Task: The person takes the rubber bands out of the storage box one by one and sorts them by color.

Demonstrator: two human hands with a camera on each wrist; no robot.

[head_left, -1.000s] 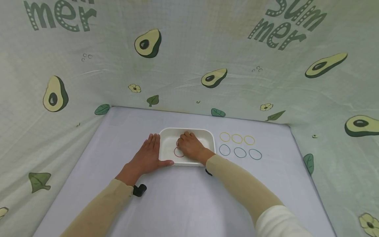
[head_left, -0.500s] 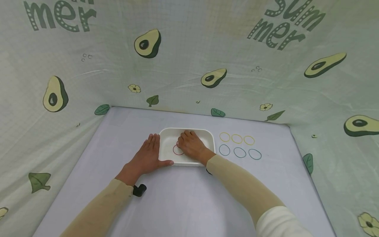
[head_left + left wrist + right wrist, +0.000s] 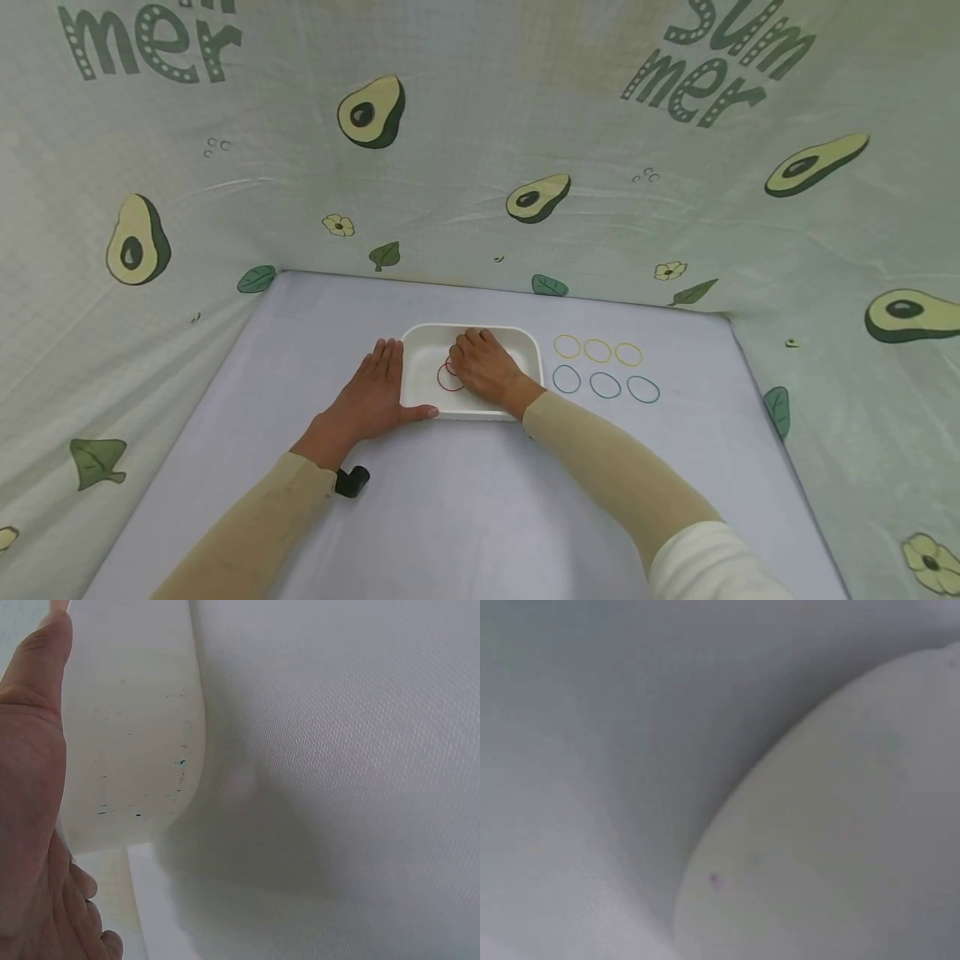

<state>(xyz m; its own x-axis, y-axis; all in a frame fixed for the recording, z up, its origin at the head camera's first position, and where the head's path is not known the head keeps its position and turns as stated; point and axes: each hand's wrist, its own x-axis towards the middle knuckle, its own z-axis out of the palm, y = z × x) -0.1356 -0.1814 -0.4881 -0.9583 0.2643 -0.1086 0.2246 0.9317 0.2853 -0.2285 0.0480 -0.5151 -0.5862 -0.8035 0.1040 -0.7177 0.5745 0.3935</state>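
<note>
A white shallow tray (image 3: 420,392) stands on the table in the head view. My left hand (image 3: 369,396) rests against its left side, fingers straight along the wall and thumb along the front edge; the left wrist view shows this hand (image 3: 34,772) beside the tray's outer wall (image 3: 135,750). Inside the tray my right hand (image 3: 483,367) has its fingers curled down over red rubber bands (image 3: 439,382), pinching one. Two red loops overlap at the fingertips, partly covered by the hand. The right wrist view shows only the blurred tray (image 3: 840,825).
Right of the tray lie a row of yellow rubber bands (image 3: 587,349) and a row of green-blue ones (image 3: 592,382). The white table (image 3: 450,500) meets an avocado-print cloth (image 3: 450,167) at the back and sides. My right sleeve (image 3: 622,467) crosses the tray's front right corner.
The red rubber band in the tray has shifted slightly away from me, toward the right fingertips. A red bit by the right sleeve is no longer in sight. My left hand stays put.
</note>
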